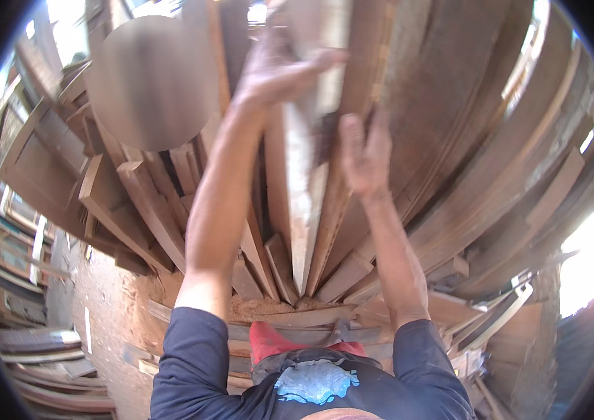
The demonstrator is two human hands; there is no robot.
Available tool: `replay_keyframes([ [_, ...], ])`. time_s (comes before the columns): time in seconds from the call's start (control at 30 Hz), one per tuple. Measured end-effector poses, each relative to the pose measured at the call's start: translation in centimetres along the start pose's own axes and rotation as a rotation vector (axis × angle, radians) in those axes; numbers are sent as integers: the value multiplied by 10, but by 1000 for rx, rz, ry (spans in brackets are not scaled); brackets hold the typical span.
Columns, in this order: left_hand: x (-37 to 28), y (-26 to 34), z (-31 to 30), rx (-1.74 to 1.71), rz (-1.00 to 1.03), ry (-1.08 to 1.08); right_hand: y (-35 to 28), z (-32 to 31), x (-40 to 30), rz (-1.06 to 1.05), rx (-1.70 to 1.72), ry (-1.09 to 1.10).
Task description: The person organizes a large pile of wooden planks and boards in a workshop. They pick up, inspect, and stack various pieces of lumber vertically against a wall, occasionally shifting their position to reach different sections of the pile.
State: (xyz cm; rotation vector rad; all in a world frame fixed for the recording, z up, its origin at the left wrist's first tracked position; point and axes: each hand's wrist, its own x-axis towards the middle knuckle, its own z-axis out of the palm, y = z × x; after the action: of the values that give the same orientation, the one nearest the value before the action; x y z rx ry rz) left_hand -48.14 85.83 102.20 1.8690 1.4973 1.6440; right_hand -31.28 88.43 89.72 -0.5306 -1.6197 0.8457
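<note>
My left hand (278, 73) is raised high among upright wooden boards, blurred by motion. Its thumb reaches across the front of a pale plank (301, 220), and whether it grips the wood is unclear. Lower and to the right, my right hand (367, 152) has its thumb apart from its fingers. It lies close over a long brown plank (336, 220) with a rough edge; contact cannot be made out. Both planks lean with their lower ends near the floor in front of me. A short wooden offcut (280, 265) stands beside the pale plank's foot.
Wide brown boards (449, 94) lean on the right. Shorter timber pieces (150, 205) stand on the left, partly behind a round blurred patch. Sawdust (260, 308) and flat wooden strips (307, 317) lie by my feet. Stacked curved wood (60, 386) sits at lower left.
</note>
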Motion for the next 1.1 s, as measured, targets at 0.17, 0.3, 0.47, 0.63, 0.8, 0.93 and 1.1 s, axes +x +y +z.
replay_keyframes([
  [0.17,-25,-86,-63,-714,-240,-62,-14,14,-26,-214,-151,131],
  [0.3,-28,-102,-48,-727,-213,203,32,-24,30,-23,545,-86],
  [0.47,-27,-80,-26,-576,0,90,41,-52,119,-519,-378,284],
  [0.63,-27,-95,-49,-450,180,232,26,-35,184,-376,-451,-30],
  [0.8,-21,-108,-50,-464,82,470,62,-42,230,-335,-255,-144],
  [0.93,-18,-110,-54,-357,82,503,68,-45,235,-382,-273,-278],
  [1.1,-4,-71,-14,-209,-133,579,54,-63,211,-227,-169,-454],
])
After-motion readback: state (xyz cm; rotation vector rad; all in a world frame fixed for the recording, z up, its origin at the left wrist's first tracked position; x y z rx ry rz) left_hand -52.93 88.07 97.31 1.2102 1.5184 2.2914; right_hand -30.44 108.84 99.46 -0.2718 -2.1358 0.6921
